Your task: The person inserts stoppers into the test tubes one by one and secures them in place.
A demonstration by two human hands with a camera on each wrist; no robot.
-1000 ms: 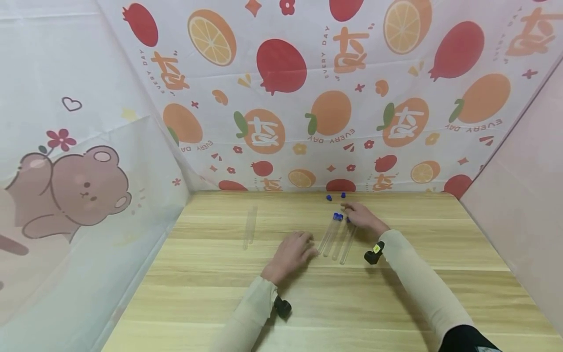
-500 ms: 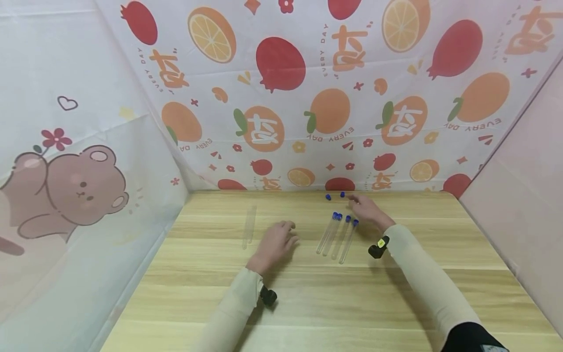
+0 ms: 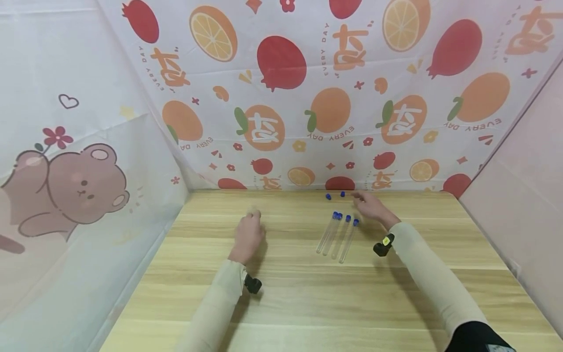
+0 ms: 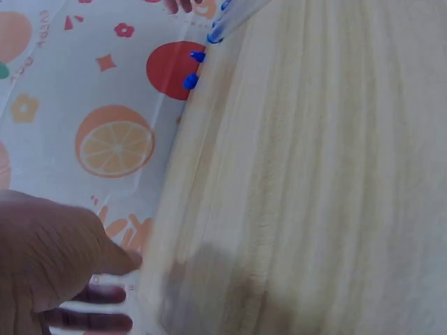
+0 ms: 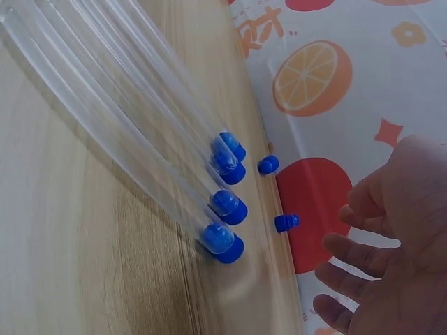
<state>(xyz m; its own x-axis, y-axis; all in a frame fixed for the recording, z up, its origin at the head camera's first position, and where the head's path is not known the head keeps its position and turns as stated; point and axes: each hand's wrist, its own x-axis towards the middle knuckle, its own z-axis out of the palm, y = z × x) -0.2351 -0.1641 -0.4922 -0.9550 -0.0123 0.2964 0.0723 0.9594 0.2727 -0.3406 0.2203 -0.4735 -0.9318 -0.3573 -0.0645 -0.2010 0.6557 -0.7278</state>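
My left hand (image 3: 248,235) is at the left of the table, above where two clear uncapped test tubes lay; it hides them now. In the left wrist view its thumb and fingers are extended, with nothing visible between them. My right hand (image 3: 370,205) hovers by the far edge, fingers loosely bent and holding nothing. Just left of it lie two loose blue caps, one cap (image 5: 286,222) nearer the hand and another cap (image 5: 268,165) beyond. Several clear test tubes (image 3: 326,237) with blue stoppers (image 5: 229,208) lie side by side in front of the caps.
A wood-grain table (image 3: 299,303) carries everything. Behind it hangs a fruit-print cloth (image 3: 281,122), meeting the table's far edge close to the caps. A bear-print cloth (image 3: 88,186) stands on the left, and a pale wall (image 3: 528,186) on the right.
My left hand has moved left, away from the capped tubes and over the uncapped pair. My right hand has drawn slightly right and back from the capped tubes, uncovering their stoppers.
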